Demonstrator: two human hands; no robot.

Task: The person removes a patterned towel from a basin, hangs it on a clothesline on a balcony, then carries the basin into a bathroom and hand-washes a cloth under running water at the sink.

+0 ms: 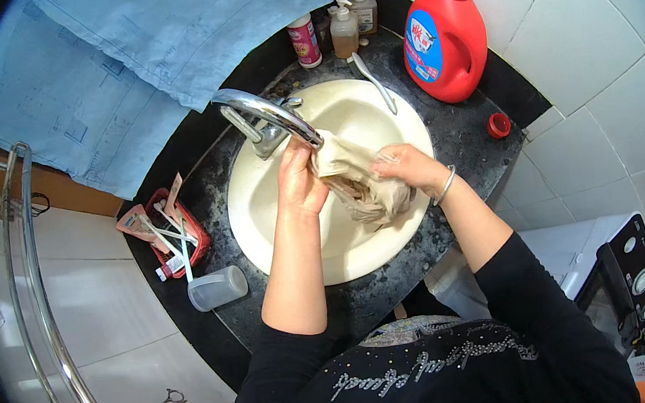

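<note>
A wet beige cloth (367, 186) is bunched over the cream oval sink (280, 251). My left hand (299, 177) grips its upper left end, right beside the spout of the chrome faucet (270, 113). Farther right, my right hand (407, 168) has its fingers closed on the cloth's other side, a metal bangle (450, 183) around the wrist. Between and below both hands the fabric hangs in folds toward the basin. Whether water is running cannot be told, since the cloth covers the spout's mouth.
Right of the sink stands a red detergent jug (445, 42); a red cap (498, 125) lies nearby. A white-handled brush (374, 83) rests on the rim. Pump bottles (345, 34) stand behind. At left are a red basket (198, 237), a plastic cup (218, 288) and a chrome rail (41, 290).
</note>
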